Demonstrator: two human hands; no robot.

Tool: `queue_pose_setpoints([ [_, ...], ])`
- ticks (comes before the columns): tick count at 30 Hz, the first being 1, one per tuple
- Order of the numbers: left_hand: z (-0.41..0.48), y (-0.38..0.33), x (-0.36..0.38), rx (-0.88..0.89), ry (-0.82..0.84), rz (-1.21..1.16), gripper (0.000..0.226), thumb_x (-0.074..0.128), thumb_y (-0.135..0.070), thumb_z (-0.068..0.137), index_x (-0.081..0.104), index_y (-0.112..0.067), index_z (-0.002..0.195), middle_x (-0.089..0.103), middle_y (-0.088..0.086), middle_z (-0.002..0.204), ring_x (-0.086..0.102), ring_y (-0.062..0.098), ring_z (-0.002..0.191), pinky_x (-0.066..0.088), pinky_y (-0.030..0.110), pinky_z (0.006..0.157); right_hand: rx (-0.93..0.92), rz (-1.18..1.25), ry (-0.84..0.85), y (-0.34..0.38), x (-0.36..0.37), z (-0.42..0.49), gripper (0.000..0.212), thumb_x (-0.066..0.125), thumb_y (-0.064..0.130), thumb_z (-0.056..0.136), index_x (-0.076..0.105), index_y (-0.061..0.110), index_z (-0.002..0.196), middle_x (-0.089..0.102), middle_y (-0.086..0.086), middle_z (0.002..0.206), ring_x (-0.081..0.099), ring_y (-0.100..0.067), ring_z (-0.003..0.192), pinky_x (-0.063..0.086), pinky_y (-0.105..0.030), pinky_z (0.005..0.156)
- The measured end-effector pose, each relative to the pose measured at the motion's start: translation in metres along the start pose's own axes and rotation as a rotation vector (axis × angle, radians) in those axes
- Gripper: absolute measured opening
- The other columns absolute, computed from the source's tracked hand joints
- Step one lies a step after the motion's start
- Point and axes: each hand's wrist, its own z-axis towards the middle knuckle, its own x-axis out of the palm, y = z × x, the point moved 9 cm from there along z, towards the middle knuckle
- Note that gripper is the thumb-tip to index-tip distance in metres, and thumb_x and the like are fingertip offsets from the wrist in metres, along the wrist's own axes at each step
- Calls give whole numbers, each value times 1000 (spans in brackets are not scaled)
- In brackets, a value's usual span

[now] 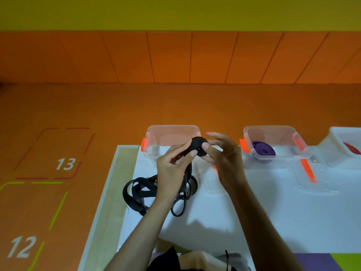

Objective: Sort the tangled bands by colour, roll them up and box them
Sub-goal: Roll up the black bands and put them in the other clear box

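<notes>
I judge the flat black elastic band light, limp and springy, apt to uncoil, so best held across the faces of its wound coil with the tail taut. My left hand pinches the strap beside the coil and my right hand pinches the coil itself, above the white tabletop before the clear plastic box. Matt and narrow; its unrolled length lies in tangled loops, near left.
</notes>
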Motion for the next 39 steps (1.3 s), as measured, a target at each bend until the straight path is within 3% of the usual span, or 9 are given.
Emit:
queue_pose_setpoints([
  [4,9,-6,-4,53,13,59,28,79,-11,94,80,-29,116,79,-9,115,73,10,113,53,16,93,6,-48,122,-4,13,4,26,81,21,88,73,7,109,78,-15,108,75,-34,105,63,-46,88],
  [8,11,1,-9,33,-45,58,16,83,-14,91,76,-23,102,78,2,96,75,13,97,56,22,84,10,-82,18,-2,7,13,33,87,25,77,67,2,89,76,-21,96,78,-32,91,66,-47,75],
  [12,16,-2,-6,73,-10,91,22,81,-20,94,81,-25,115,79,-5,110,74,13,107,54,18,90,-57,1,32,3,13,15,23,82,23,87,73,16,108,76,-12,108,76,-27,103,65,-41,74],
  [16,26,-8,-9,120,29,138,24,78,-19,96,80,-25,119,77,-7,113,72,14,112,53,16,93,-9,30,123,-7,20,14,26,79,19,91,73,8,114,75,-16,113,74,-33,110,62,-44,90],
  [21,28,0,-19,94,-88,87,17,88,-19,86,72,-23,90,76,-4,89,73,10,88,53,15,80,-7,-20,69,-9,15,19,21,85,18,83,69,8,91,77,-18,98,78,-34,94,64,-41,76],
  [25,28,4,-14,61,-6,16,13,84,-14,90,79,-22,98,80,-1,103,76,15,103,56,18,88,-50,-20,14,-5,12,21,21,84,22,85,70,13,99,77,-8,96,78,-22,91,61,-29,70],
  [29,34,0,-14,66,40,46,18,81,-8,91,81,-23,101,81,-4,107,75,13,107,55,17,90,-22,-105,174,-7,18,22,32,76,22,94,72,20,126,75,-10,114,75,-29,108,63,-42,83],
  [32,36,-3,-12,84,79,76,22,79,-7,93,77,-21,109,80,-5,108,75,14,107,56,17,89,-39,-230,136,-3,11,26,28,82,35,87,79,19,110,79,-7,112,75,-33,105,59,-60,95],
  [39,26,13,-21,29,-13,20,22,83,-14,88,83,-28,106,80,-2,113,74,14,111,55,18,92,-73,-97,18,-6,16,17,23,79,26,91,79,18,112,80,-10,102,77,-34,99,60,-58,90],
])
